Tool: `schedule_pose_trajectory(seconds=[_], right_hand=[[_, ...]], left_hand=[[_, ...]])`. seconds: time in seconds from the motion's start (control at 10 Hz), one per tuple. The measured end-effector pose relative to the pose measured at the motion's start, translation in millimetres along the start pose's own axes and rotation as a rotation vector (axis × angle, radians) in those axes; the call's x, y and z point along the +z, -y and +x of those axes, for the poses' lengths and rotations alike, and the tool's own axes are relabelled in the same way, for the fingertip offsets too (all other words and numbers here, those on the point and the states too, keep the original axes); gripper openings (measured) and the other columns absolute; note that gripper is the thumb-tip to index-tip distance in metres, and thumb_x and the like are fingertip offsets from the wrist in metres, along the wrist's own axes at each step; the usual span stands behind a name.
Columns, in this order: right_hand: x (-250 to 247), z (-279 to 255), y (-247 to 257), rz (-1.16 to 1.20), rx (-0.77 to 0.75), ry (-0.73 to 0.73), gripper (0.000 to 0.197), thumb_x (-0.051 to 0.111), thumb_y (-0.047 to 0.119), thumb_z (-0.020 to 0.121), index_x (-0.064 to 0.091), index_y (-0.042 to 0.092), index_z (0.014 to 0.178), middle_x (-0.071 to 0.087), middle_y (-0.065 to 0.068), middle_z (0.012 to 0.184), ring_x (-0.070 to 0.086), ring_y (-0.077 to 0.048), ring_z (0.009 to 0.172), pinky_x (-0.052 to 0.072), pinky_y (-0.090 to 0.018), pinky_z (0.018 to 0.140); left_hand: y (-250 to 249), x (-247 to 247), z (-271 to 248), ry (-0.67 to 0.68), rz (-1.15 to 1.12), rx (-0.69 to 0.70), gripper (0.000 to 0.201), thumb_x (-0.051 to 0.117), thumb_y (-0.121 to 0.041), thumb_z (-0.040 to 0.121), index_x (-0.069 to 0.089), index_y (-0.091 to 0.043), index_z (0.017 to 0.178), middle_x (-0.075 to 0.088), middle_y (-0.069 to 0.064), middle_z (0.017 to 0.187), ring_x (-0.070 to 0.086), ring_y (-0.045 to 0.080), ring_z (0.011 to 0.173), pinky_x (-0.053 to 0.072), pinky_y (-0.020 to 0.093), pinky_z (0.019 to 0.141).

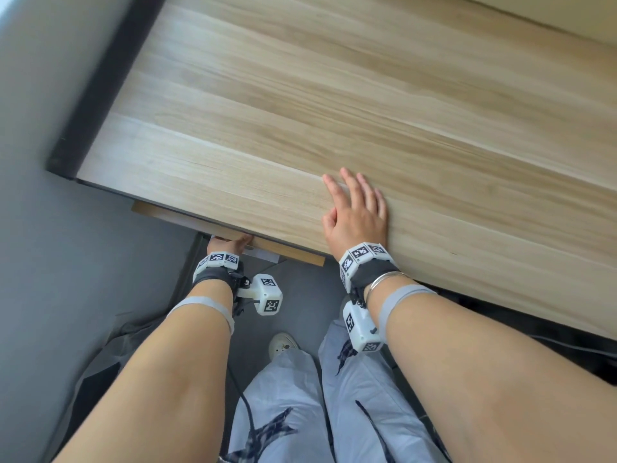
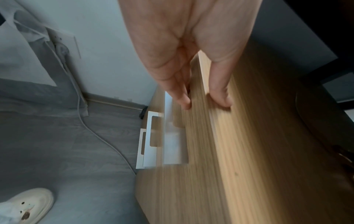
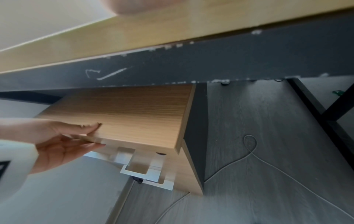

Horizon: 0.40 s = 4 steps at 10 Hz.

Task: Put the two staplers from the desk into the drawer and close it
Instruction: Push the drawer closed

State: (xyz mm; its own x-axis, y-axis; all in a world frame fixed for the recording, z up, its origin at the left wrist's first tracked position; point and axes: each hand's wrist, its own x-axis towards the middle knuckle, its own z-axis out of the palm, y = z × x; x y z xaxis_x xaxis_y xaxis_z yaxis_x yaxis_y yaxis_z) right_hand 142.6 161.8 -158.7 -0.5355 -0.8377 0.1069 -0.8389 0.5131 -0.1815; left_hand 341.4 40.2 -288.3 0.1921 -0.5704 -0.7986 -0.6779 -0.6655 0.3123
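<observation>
Overhead, the wooden desk (image 1: 350, 105) fills the head view from nine o'clock round to three o'clock, its top showing bare grain, its near edge running diagonally from the left down to the right. Under that edge, at about seven o'clock from the desk's middle, the top drawer (image 1: 293, 252) of a wood-fronted unit juts out only slightly; the right wrist view shows its front (image 3: 134, 113) standing a little proud of the fronts below it, each with a white cut-out handle (image 3: 140, 172). The staplers show in no view, so whether they lie inside the drawer cannot be told. The right hand (image 1: 355, 212) lies flat on the desk top near the edge, at five o'clock from the desk's middle, fingers straight and spread, holding nothing. The left hand (image 1: 227, 243) is at the drawer front, at nine o'clock from the right hand: its thumb (image 2: 220, 97) lies on the front face and the fingers (image 2: 182, 97) reach under the lower edge beside the handle, pinching the panel between them. A white cable (image 3: 258, 156) loops on the grey floor, and a cream shoe (image 1: 283, 344) is at six o'clock.
</observation>
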Motion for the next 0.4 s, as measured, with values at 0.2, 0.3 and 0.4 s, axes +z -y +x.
schedule_pose_trajectory(seconds=[0.2,0.3,0.4], right_hand=[[-2,-1,1,0.008,0.017,0.016,0.061,0.034,0.030,0.075,0.050,0.038,0.133,0.048,0.006,0.146,0.043,-0.019,0.137,0.031,-0.043,0.113],[-8,-3,2,0.030,0.029,0.074,0.062,0.031,0.030,0.075,0.049,0.039,0.134,0.047,0.006,0.147,0.042,-0.019,0.138,0.030,-0.043,0.113],[-12,-1,2,0.055,0.025,0.098,0.059,0.034,0.028,0.079,0.046,0.038,0.136,0.043,0.005,0.150,0.039,-0.019,0.140,0.026,-0.043,0.115]], left_hand=[[-8,-17,-43,0.105,0.090,0.128,0.040,0.060,-0.038,0.086,0.059,-0.001,0.071,0.059,0.006,0.051,0.045,0.018,0.051,0.036,0.026,0.054],[-7,-24,-50,0.194,0.040,0.165,0.042,0.058,-0.018,0.090,0.055,0.004,0.125,0.053,0.003,0.077,0.049,0.014,0.063,0.047,0.022,0.056],[-9,-26,-65,0.230,-0.013,0.117,0.050,0.058,-0.011,0.088,0.047,0.006,0.134,0.053,0.008,0.099,0.051,0.008,0.066,0.050,0.012,0.051]])
